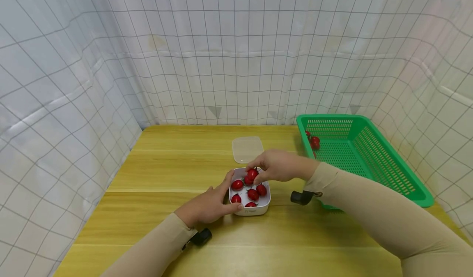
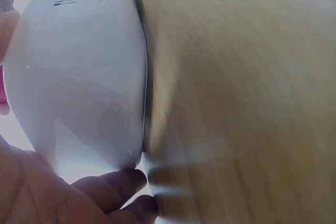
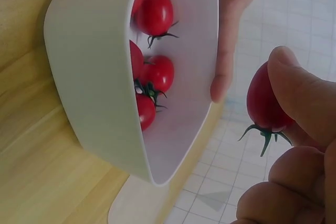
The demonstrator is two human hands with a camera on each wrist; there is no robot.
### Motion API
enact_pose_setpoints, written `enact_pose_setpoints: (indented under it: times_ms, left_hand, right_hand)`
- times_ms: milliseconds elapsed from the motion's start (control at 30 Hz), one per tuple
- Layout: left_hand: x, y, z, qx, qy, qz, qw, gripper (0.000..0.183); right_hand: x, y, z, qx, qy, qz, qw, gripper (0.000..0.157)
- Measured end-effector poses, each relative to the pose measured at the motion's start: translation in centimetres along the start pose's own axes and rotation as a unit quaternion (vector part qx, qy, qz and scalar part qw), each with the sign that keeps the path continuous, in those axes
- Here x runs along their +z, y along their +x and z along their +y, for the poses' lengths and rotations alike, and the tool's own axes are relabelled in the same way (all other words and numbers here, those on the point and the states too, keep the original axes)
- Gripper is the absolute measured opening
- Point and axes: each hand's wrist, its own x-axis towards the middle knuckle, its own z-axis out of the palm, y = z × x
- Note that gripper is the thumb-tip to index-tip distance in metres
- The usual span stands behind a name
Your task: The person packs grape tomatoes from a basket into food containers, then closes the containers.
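Note:
A small white square container (image 1: 255, 212) stands on the table with several red cherry tomatoes (image 1: 253, 194) inside, green stems on them. My left hand (image 1: 210, 206) holds its left side, thumb at the front rim and fingers by the far corner. In the left wrist view, fingertips (image 2: 123, 182) lie against the container wall (image 2: 84, 87). Above the opening, my right hand (image 1: 278, 165) pinches one cherry tomato (image 3: 262, 98) between thumb and finger. That tomato is clear of the container's rim (image 3: 207, 119) in the right wrist view, its stem showing.
Behind the container lies a flat translucent lid (image 1: 247, 149). A green plastic basket (image 1: 393, 158) stands at the right under the right forearm, with a few tomatoes (image 1: 315, 142) by its left wall. Grid-patterned curtains (image 1: 236, 63) surround the wooden table (image 1: 155, 166).

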Motion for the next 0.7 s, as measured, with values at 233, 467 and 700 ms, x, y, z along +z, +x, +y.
enact_pose_setpoints:
  times_ms: [233,467,700]
  left_hand:
    - [0.07,0.03,-0.05,-0.001,0.002,0.003,1.0,0.105]
    - [0.08,0.02,-0.07,0.0,0.002,0.004,1.0,0.105]
    - [0.1,0.08,-0.11,0.001,0.002,0.003,1.0,0.106]
  right_hand:
    - [0.46,0.13,-0.25,0.003,0.012,-0.005,1.0,0.045]
    - [0.68,0.21,-0.22,-0.004,0.002,-0.003,1.0,0.044]
    - [0.74,0.19,-0.46,-0.005,-0.008,-0.003,1.0,0.045]
